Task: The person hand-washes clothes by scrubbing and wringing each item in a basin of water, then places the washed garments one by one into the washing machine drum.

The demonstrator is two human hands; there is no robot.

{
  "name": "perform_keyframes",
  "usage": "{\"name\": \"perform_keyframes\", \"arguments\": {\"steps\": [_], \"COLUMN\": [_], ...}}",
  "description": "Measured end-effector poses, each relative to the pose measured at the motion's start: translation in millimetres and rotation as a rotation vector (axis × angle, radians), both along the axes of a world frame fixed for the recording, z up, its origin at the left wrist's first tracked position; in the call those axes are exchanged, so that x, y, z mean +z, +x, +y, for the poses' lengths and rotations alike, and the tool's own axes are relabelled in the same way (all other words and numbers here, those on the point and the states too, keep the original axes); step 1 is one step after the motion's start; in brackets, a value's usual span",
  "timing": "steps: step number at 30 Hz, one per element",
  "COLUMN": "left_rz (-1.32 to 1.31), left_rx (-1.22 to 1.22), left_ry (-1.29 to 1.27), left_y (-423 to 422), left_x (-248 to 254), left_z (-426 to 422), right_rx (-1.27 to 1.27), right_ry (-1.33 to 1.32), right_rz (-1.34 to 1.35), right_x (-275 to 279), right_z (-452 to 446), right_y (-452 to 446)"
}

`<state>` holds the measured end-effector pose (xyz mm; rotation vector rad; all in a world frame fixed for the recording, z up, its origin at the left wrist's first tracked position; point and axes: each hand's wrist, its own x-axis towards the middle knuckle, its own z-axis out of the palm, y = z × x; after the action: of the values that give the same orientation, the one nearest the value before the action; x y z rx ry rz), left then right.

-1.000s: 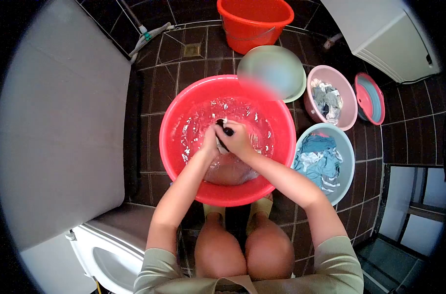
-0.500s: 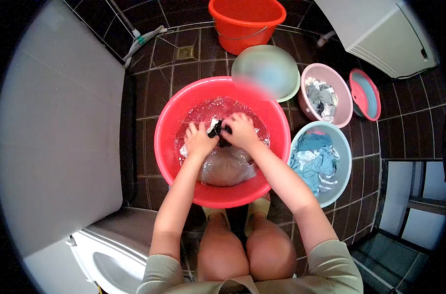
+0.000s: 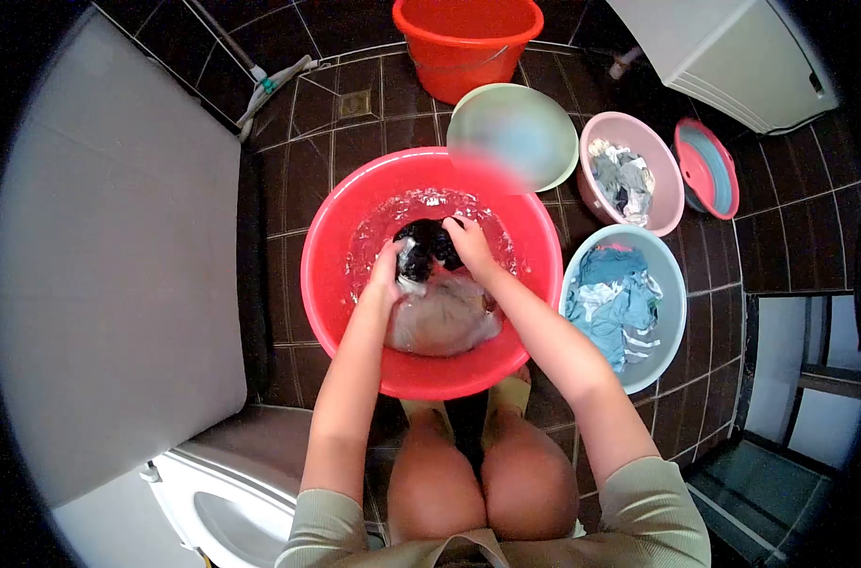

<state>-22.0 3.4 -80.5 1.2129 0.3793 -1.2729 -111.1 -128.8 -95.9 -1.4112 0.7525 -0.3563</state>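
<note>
A large red basin [image 3: 326,284] with water in it stands on the floor in front of my feet. Over the water I hold a wet black cloth [image 3: 417,260] with some white at its lower left side. My left hand [image 3: 387,271] is closed on its left end, and my right hand [image 3: 467,248] grips the right end. Just below them, a pale greyish-beige cloth [image 3: 445,322] lies partly under water. What kind of garment the black cloth is, I cannot tell.
Right of the basin, a light blue basin [image 3: 675,312] holds blue clothes, and a pink basin [image 3: 670,204] holds grey and white ones. Behind are a pale green basin [image 3: 563,123] and a red bucket [image 3: 468,66]. A toilet [image 3: 218,502] stands at lower left.
The black cloth was bunched between my hands and is now spread wider across them. My right hand has moved slightly lower, my left a little to the right.
</note>
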Motion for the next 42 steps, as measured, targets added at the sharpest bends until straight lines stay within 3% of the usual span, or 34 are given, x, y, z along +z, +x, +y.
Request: {"name": "perform_keyframes", "arguments": {"steps": [2,3,4,6,8,11,14,15,16,18,20,21,23,25,28,30,31,34,35,36,38,39,41,42], "left_rz": [0.049,0.077,0.073,0.064,-0.02,0.004,0.019,0.019,0.022,-0.171,-1.058,-1.229,-1.567,-1.416,-1.134,-1.078,-1.106,-0.861,-0.637,-0.52,0.037,0.044,0.063,0.044], "left_rx": [0.069,0.104,0.142,0.215,0.271,0.04,-0.14,-0.206,-0.277,-0.352,-0.558,-0.567,-0.587,-0.797,-1.08,-1.202,-1.071,-0.728,-0.302,-0.218,0.047,0.104,0.213,0.154], "left_ry": [-0.197,-0.293,-0.24,-0.131,-0.191,-0.06,-0.017,-0.026,-0.033,0.046,0.65,0.723,0.867,0.71,0.681,0.726,0.714,0.358,0.198,0.112,-0.021,-0.071,-0.166,-0.199], "left_y": [-1,-4,-8,-20,-32,-34,-33,-31,-30,-17,-12,-16,-30,-29,-31,-33,-34,3,-6,-1,-6,-10,-17,-15], "left_x": [1,3,4,34,23,31,46,43,38,10,2,8,23,1,-6,-10,-14,-95,-91,-86,-7,13,34,24], "left_z": [-5,-5,-5,-9,-12,-12,-14,-12,-8,-1,5,6,7,10,8,11,13,16,12,10,0,-5,-12,-9], "right_rx": [-0.002,0.011,0.09,0.035,0.067,0.01,-0.054,-0.076,-0.062,-0.115,-0.104,-0.093,0.193,0.527,0.549,0.562,0.569,0.377,0.2,0.164,0.101,0.091,0.171,0.208], "right_ry": [-0.117,-0.164,-0.268,-0.585,-0.544,-0.559,-0.411,-0.569,-0.538,-0.736,-1.004,-1.134,-1.114,-1.016,-0.996,-0.788,-0.679,-0.456,-0.448,-0.313,-0.039,0.228,0.151,0.113], "right_rz": [-0.122,-0.203,-0.116,-0.229,-0.108,0.007,0.239,0.316,0.38,0.35,0.394,0.409,0.396,0.546,0.755,0.904,0.973,0.738,0.593,0.397,0.004,-0.069,-0.137,-0.17], "right_x": [49,40,44,51,60,61,59,61,62,52,46,43,32,26,5,15,19,-23,-28,-26,-13,28,39,43], "right_z": [13,17,21,41,48,41,18,8,2,-3,-2,1,5,9,15,11,8,-6,-4,-6,-8,0,9,15], "right_y": [-2,1,-1,-1,-2,-1,-1,-2,-5,-6,-8,-6,-10,-21,-28,-27,-25,-20,-16,-13,-2,-1,1,2]}}
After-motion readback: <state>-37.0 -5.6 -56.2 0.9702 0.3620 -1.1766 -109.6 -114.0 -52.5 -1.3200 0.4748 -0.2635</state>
